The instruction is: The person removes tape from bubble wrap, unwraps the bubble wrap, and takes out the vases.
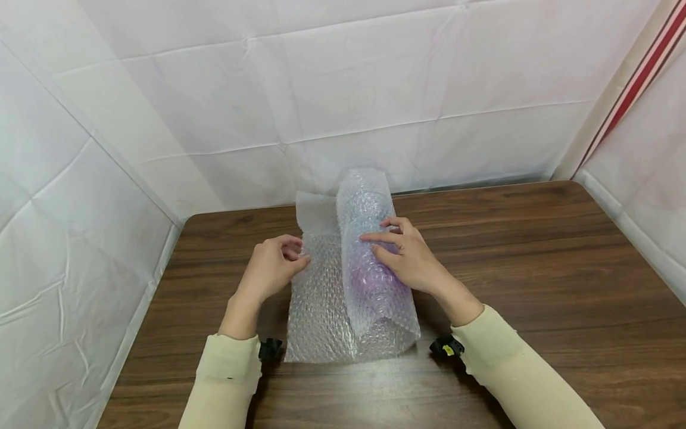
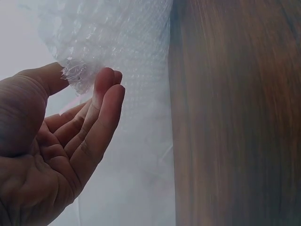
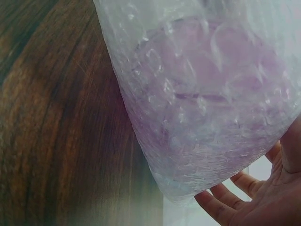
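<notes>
A sheet of clear bubble wrap point(image 1: 318, 304) lies on the table, its right part rolled around a rounded object with a pinkish-purple part point(image 1: 372, 277). Through the layers the object's exact kind is blurred; its purple end point(image 3: 207, 61) fills much of the right wrist view. My right hand point(image 1: 409, 256) rests on the roll with spread, lightly bent fingers. At the sheet's left edge is my left hand point(image 1: 270, 265), bent fingers and thumb around the border. In the left wrist view, a crumpled bit of bubble wrap point(image 2: 80, 75) sits between the left thumb and fingertips.
The brown wood-grain table point(image 1: 525, 268) extends to both sides of the wrap. White sheeting point(image 1: 343, 89) hangs behind the table and along its sides. The far end of the roll reaches the table's back edge, close to the sheeting.
</notes>
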Action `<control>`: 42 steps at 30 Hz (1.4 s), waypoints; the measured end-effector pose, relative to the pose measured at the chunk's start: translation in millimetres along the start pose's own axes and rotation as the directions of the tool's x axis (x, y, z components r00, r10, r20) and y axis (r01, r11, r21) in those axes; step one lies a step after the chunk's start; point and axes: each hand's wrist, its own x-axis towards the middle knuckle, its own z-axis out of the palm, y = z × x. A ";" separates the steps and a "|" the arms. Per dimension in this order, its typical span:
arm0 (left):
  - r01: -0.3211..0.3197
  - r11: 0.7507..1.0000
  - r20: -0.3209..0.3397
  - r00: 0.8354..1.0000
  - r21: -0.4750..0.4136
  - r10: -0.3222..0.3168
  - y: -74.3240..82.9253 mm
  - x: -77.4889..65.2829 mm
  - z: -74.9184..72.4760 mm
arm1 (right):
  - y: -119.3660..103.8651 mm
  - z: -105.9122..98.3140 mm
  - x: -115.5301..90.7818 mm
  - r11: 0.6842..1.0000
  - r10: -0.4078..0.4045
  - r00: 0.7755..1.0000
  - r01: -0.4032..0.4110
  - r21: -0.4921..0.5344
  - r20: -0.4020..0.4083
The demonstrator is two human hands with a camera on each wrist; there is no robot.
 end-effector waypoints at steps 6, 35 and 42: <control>0.016 1.000 0.009 1.000 0.001 -0.016 -1.2 0.7 -1.8 | -1.0 -0.4 -0.1 1.000 0.007 1.000 -0.007 -0.001 0.003; 0.070 0.997 0.106 0.992 -0.020 -0.067 -14.0 4.4 0.2 | 3.2 -2.9 0.5 1.000 0.002 1.000 -0.002 0.000 0.003; 0.038 0.999 0.121 0.992 -0.029 -0.034 -18.1 6.2 3.1 | 4.4 -3.5 1.1 1.000 0.000 1.000 0.000 0.001 0.003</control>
